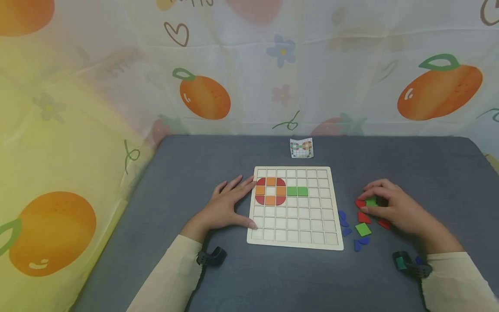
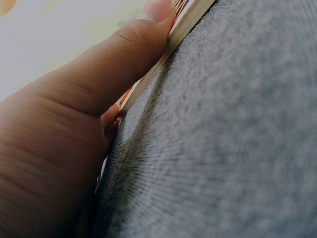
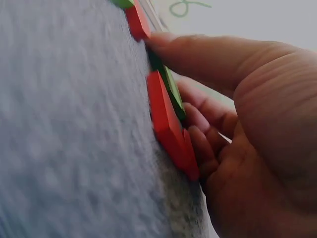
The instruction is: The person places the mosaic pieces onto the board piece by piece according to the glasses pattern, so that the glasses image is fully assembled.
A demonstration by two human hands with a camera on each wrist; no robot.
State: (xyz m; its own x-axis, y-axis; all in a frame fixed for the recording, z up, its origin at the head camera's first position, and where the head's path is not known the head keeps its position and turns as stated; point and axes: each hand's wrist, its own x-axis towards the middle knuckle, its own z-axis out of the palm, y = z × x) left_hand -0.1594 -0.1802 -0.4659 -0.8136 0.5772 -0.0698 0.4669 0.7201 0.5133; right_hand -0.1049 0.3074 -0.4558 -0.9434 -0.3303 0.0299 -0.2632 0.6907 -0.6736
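Observation:
A cream gridded board lies mid-table. In it sit dark red rounded corner tiles alternating with orange squares in a ring, and a pair of green squares to its right. My left hand rests along the board's left edge, fingers spread, thumb on the frame near the lower corner. Right of the board, my right hand bends over loose tiles. A red tile and a green tile show between its thumb and fingers; whether either is pinched cannot be told.
Near the right hand lie another red tile, a red tile, a green square and several blue tiles beside the board. A small pattern card stands behind the board. The grey table meets a fruit-printed curtain.

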